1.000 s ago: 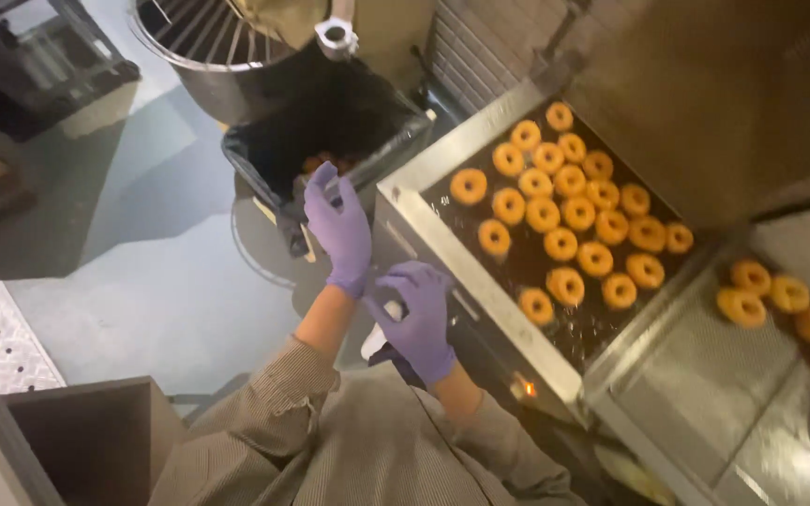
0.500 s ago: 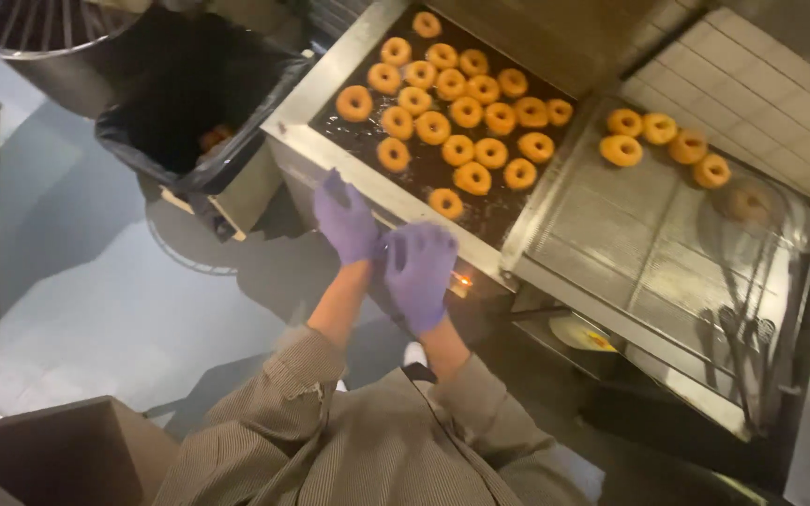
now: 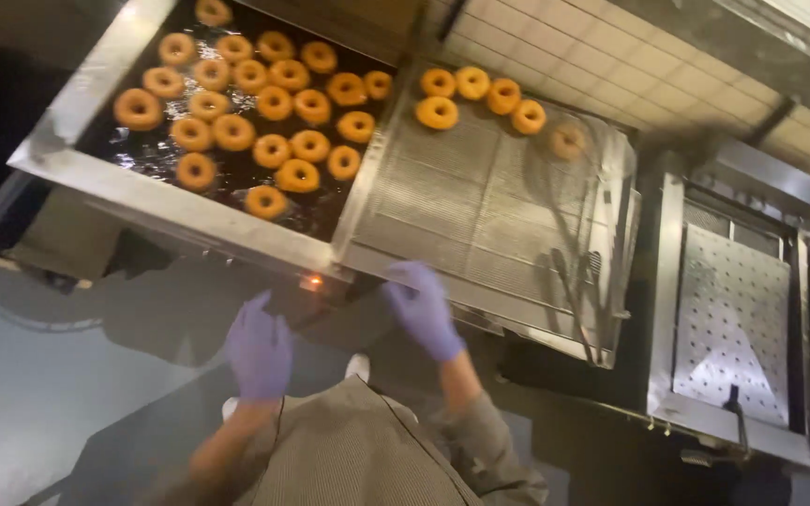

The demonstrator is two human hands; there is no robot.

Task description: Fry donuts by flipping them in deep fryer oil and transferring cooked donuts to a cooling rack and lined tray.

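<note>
- The left hand point(image 3: 258, 349) in a purple glove is hanging empty below the fryer, its fingers spread and gripping nothing
- The right hand point(image 3: 421, 309), also gloved in purple, is hovering at the front rim of the draining rack point(image 3: 480, 206), fingers loosely open and holding nothing; I cannot tell whether they are touching the rim
- The doughnuts in the oil point(image 3: 255, 112) are floating in the fryer vat point(image 3: 96, 183) at about 11 o'clock from the hands, crowded in rows and looking golden brown
- The drained doughnuts point(image 3: 480, 92), a handful only, are sitting at the far edge of the rack at about 12 o'clock from the right hand, with one more apart toward 1 o'clock
- Long metal tongs point(image 3: 574, 272) are lying on the rack at 2 o'clock from the right hand, untouched
- Judging by this, a few rings are already out and most are still sitting in the oil waiting to be lifted across
- A perforated tray point(image 3: 733, 309) is standing at 3 o'clock, well apart, carrying nothing
</note>
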